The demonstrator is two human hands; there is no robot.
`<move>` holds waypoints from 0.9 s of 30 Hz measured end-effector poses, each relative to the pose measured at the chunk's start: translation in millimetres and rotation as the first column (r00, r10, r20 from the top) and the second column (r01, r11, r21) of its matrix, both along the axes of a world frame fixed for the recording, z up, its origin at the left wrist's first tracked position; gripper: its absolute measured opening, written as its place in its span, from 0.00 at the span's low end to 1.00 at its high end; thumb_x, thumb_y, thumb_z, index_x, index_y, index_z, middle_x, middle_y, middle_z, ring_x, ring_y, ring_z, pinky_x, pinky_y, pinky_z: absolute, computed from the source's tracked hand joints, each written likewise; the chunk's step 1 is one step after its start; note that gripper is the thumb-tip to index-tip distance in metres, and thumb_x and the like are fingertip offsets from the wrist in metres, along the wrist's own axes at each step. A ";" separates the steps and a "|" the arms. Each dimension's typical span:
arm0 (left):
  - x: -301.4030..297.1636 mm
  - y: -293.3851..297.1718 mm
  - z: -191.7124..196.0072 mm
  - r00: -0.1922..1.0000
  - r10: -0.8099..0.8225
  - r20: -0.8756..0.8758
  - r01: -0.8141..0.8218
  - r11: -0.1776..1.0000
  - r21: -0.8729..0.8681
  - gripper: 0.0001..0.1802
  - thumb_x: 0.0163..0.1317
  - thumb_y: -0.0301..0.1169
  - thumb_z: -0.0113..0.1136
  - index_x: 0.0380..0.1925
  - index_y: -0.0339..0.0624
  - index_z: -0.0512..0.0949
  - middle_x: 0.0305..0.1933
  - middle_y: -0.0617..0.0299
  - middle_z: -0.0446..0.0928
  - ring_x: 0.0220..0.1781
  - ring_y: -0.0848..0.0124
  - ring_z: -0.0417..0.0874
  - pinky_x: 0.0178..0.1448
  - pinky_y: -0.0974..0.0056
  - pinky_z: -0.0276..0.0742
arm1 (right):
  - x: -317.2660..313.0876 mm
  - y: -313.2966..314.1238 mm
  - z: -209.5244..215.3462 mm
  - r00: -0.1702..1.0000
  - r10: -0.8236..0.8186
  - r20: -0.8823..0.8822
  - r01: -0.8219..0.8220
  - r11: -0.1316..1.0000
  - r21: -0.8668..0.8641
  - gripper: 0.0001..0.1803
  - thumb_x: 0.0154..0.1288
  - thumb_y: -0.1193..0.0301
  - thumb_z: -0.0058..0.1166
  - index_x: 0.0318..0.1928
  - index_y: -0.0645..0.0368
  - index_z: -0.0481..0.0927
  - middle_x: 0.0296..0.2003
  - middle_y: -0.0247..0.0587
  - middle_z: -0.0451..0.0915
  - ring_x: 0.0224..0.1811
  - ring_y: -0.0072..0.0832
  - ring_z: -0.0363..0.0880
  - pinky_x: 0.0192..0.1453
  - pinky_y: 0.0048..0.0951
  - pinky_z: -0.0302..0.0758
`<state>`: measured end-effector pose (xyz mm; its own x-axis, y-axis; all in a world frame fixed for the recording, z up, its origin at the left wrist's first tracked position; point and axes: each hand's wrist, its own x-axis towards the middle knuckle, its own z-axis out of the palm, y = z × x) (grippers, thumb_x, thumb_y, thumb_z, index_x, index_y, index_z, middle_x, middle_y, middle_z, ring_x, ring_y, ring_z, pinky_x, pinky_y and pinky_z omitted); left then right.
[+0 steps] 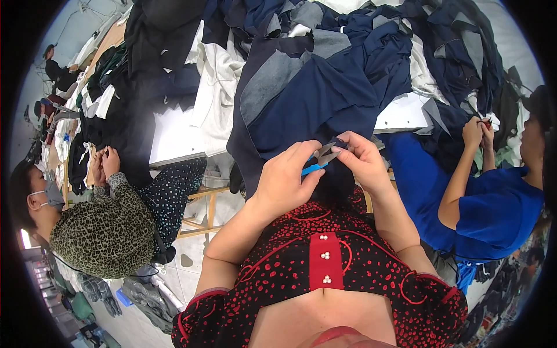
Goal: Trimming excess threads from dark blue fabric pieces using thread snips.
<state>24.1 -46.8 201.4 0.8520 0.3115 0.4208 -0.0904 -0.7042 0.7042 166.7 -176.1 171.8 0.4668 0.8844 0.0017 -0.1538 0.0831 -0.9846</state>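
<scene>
My left hand (287, 171) is closed around a pair of small thread snips (314, 169) with a blue handle and metal blades. The blades point right, toward the fingertips of my right hand (364, 163). That hand pinches a dark edge of a navy garment (325, 95) between thumb and fingers, close beside the blades. From there the garment spreads away over the table, and part of it hangs down toward my lap. Grey inner fabric shows at its left side. Whether the blades touch the cloth is hard to make out.
Navy, black and white cloth heaps the white table (177, 132). At the left, a masked person in a leopard-patterned top (104, 235) handles dark fabric. A person in a blue top (493, 211) works on cloth at the right. Grey bundles (148, 298) lie on the floor.
</scene>
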 end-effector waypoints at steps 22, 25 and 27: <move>-0.6 -4.7 4.5 0.999 -0.029 -0.014 0.027 0.984 -0.175 0.19 0.52 0.27 0.61 0.45 0.38 0.70 0.36 0.51 0.75 0.36 0.54 0.79 0.40 0.60 0.74 | -6.4 -0.1 3.0 0.989 -0.068 0.133 0.058 0.996 0.074 0.05 0.65 0.77 0.50 0.40 0.65 0.72 0.31 0.28 0.74 0.32 0.09 0.67 0.35 0.13 0.65; -1.3 -2.8 -0.2 0.998 -0.063 0.006 0.063 0.976 -0.209 0.18 0.53 0.27 0.61 0.45 0.38 0.70 0.36 0.51 0.75 0.35 0.55 0.79 0.39 0.61 0.74 | -6.3 -0.9 0.6 0.982 -0.078 0.169 0.064 0.994 0.087 0.05 0.64 0.77 0.50 0.40 0.65 0.72 0.29 0.27 0.73 0.31 0.08 0.65 0.33 0.13 0.63; -2.1 -2.8 -1.6 0.998 -0.067 -0.005 0.064 0.969 -0.238 0.18 0.53 0.27 0.60 0.45 0.38 0.70 0.36 0.51 0.75 0.35 0.55 0.79 0.39 0.61 0.74 | -7.1 -1.2 1.2 0.976 -0.092 0.198 0.079 0.994 0.072 0.05 0.64 0.78 0.51 0.39 0.65 0.72 0.28 0.27 0.73 0.30 0.08 0.65 0.33 0.13 0.63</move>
<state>22.0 -49.6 199.8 0.8788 0.3446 0.3300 -0.1203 -0.5092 0.8522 159.6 -177.3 173.0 0.5251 0.8363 0.1579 0.0569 0.1506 -0.9870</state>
